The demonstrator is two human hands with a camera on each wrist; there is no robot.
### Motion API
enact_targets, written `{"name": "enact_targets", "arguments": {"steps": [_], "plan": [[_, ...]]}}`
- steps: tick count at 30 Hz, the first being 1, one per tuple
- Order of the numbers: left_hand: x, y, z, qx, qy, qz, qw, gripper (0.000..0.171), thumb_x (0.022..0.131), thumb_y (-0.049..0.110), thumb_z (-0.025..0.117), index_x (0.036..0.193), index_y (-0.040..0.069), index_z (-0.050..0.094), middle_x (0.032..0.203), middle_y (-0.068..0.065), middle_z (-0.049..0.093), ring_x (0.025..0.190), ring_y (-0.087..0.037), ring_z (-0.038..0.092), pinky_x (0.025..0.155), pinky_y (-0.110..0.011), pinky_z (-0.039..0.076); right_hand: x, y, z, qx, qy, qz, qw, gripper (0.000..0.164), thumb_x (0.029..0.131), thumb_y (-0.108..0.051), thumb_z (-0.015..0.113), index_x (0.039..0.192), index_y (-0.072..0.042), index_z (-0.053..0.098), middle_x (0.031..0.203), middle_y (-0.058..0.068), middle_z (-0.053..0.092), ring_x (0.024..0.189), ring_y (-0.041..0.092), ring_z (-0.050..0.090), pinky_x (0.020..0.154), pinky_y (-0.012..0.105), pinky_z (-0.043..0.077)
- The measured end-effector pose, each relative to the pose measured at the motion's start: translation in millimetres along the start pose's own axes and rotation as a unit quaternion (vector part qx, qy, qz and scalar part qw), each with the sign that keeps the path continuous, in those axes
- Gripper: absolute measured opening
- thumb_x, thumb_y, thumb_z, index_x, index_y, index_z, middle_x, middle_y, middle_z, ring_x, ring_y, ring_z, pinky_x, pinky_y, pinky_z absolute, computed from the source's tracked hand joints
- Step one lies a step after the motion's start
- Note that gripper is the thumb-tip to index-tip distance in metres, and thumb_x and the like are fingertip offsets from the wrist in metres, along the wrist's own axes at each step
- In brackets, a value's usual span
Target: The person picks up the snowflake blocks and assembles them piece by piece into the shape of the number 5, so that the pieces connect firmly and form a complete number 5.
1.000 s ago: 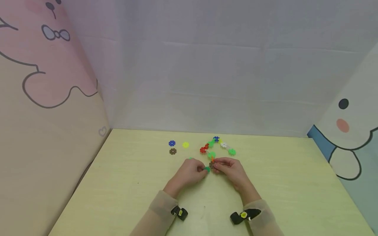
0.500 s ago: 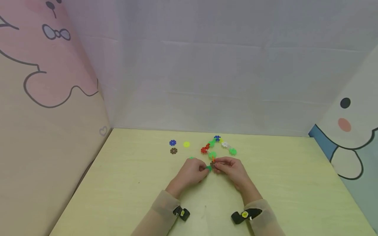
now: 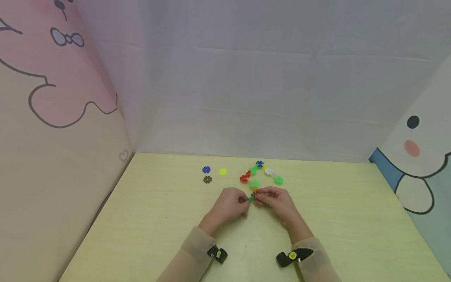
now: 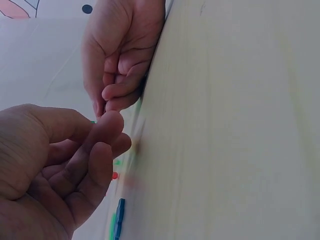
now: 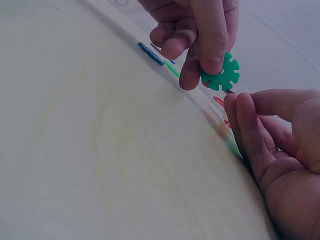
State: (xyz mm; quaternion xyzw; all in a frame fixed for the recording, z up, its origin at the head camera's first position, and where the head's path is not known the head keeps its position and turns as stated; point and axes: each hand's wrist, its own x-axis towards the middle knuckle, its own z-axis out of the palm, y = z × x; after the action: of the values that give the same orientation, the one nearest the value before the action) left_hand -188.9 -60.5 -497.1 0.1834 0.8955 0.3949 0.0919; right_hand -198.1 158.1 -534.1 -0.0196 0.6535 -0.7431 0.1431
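My left hand (image 3: 229,204) pinches a green notched snowflake disc (image 5: 227,72) between thumb and forefinger, held upright. Facing it, my right hand (image 3: 276,203) pinches a brown snowflake disc (image 3: 254,194), mostly hidden by the fingers. In the right wrist view the green disc's rim is right at the dark edge of the brown one. An orange disc (image 3: 255,188) stands edge-on just behind, in line with a linked chain that runs through a light green disc (image 3: 254,184) and a red disc (image 3: 244,178) to a blue one (image 3: 259,164), then down to a green end disc (image 3: 278,180).
Left of the chain lie loose discs: a blue one (image 3: 206,169), a brown one (image 3: 207,179) and a yellow one (image 3: 223,171). Another green disc (image 3: 229,187) peeks out behind my left hand. A pale wall (image 3: 225,98) closes off the table's (image 3: 334,219) far edge.
The green disc has moved slightly up and right, closer against the brown disc, and turned more edge-on. My right hand keeps its grip nearly in place. The whole view has shifted slightly.
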Motion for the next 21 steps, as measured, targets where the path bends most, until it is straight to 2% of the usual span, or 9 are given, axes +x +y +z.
{"name": "enact_targets", "arguments": {"steps": [4,9,21], "plan": [[-0.6,1.0,-0.8,-0.019,-0.006,-0.006,0.9998,0.021,0.102,0.012,0.074,0.083,0.008,0.081,0.057,0.009,0.069,0.050,-0.004,0.060,0.052,-0.020,0.039,0.6,0.9,-0.9,0.000,0.000,0.000,1.000,0.031,0.103,0.008,0.070,0.129,0.023,0.064,0.109,0.017,0.081,0.089,0.014,0.079,0.087,0.029,0.064],[0.5,-0.7,-0.9,-0.004,-0.004,0.001,1.0000,0.030,0.103,0.016,0.074,0.074,0.010,0.078,0.050,0.011,0.063,0.046,-0.005,0.054,0.050,-0.020,0.036,1.4,2.3,-2.1,0.009,-0.005,-0.004,1.000,0.031,0.102,0.008,0.069,0.130,0.023,0.063,0.109,0.015,0.081,0.090,0.016,0.080,0.088,0.031,0.064],[1.2,-4.4,2.2,-0.003,0.018,-0.006,0.9998,0.027,0.101,0.014,0.075,0.075,0.012,0.079,0.054,0.010,0.066,0.049,-0.006,0.060,0.053,-0.022,0.041,-0.6,-2.7,-2.4,0.018,-0.007,0.014,1.000,0.035,0.105,0.005,0.068,0.133,0.024,0.060,0.110,0.019,0.080,0.089,0.015,0.081,0.089,0.031,0.064]]}}
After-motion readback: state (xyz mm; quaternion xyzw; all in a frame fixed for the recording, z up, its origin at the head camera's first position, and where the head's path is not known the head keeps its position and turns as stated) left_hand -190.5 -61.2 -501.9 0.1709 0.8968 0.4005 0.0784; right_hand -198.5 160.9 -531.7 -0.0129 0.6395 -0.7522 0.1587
